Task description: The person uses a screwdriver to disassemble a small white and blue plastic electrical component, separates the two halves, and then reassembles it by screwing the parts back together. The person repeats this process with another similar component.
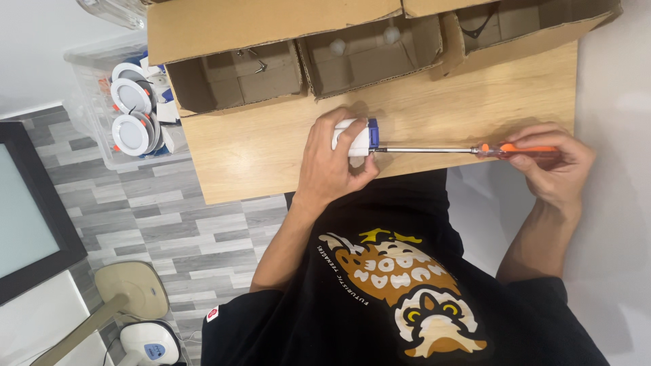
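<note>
Left hand (330,163) fingers wrapped round small white plastic block with blue end (356,136), bracing it on wooden table (271,146); right hand (553,163) fingers pinching orange-handled steel screwdriver (468,149), tip level into blue end.

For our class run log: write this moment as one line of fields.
left hand: grips small white plastic block with blue end | right hand: holds orange-handled metal screwdriver, tip at blue end | surface: light wooden table

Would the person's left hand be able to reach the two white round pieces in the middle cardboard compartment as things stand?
Probably yes, but not freely: the left hand grips the white and blue part against the screwdriver. The middle compartment lies just beyond, its open side facing the hand, with nothing between.
</note>
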